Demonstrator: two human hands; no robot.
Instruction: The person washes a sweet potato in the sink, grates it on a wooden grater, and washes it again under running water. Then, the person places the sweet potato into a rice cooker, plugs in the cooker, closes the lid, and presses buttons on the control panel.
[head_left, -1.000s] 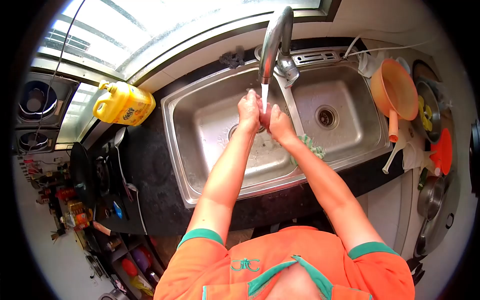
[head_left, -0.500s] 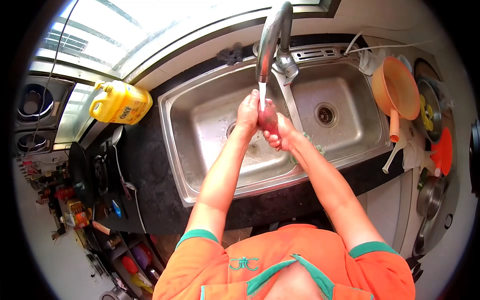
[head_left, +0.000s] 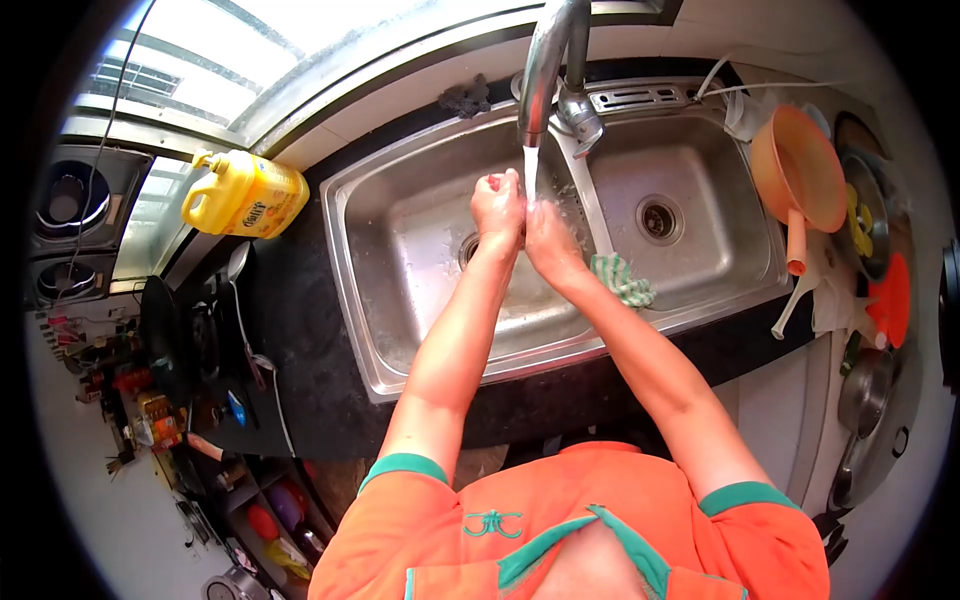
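Note:
Clear water runs from the curved metal faucet (head_left: 541,85) over the left basin (head_left: 395,235). My left hand (head_left: 497,212) is closed just left of the stream. A reddish bit of the red-skinned vegetable (head_left: 494,182) shows at its curled fingers; the rest is hidden, and its exact kind is unclear. Under the stream, my right hand (head_left: 552,243) is held flat beside the left, its fingertips blurred by water and motion. Near my right wrist, a green-and-white striped cloth (head_left: 622,280) hangs over the divider between the basins.
A yellow pump jug (head_left: 250,195) stands left of the sink on the black counter (head_left: 300,350). To the right are an orange ladle-like scoop (head_left: 797,170), a metal pan (head_left: 862,395) and a red item (head_left: 888,297). The right basin (head_left: 700,200) has a round drain.
The red-skinned vegetable, held between both hands under the water before, is now mostly out of sight. My right hand has moved off it and flattened. The striped cloth shows more fully.

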